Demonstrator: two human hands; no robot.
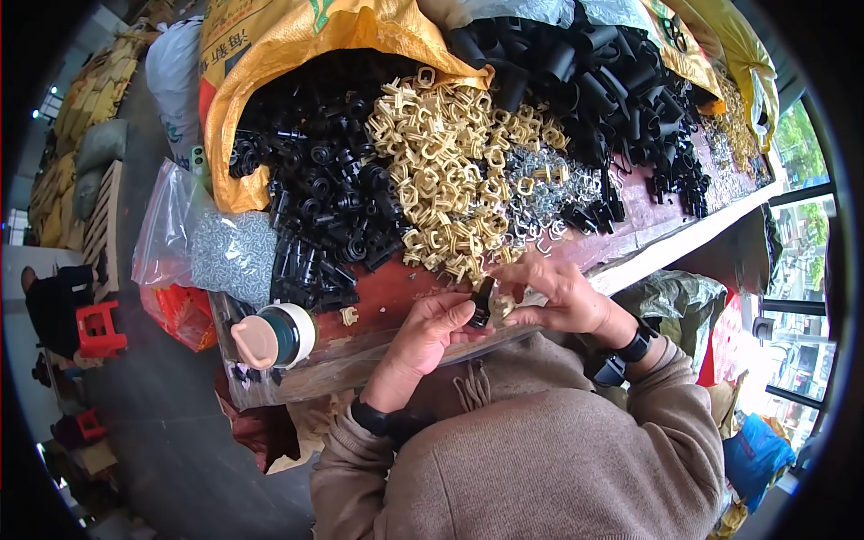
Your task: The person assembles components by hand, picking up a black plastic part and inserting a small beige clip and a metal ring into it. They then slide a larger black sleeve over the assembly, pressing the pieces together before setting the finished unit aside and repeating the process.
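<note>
Close to my body, at the table's near edge, both hands meet over a small part. My left hand (428, 331) grips a black plastic fitting (482, 304) between thumb and fingers. My right hand (565, 297) pinches a cream plastic clip (502, 307) against the fitting's right side; the fingers partly cover where they touch. Just beyond my hands lies a heap of cream clips (441, 171). To its left spreads a pile of black fittings (328, 202), and to its right are small shiny metal pieces (549, 175).
A lidded bottle (301, 335) stands at the table's left corner, beside a clear bag of screws (232, 252). Black tubes (594, 81) are heaped at the back right. An orange woven sack (297, 40) opens onto the table. A red stool (99, 328) stands on the floor at far left.
</note>
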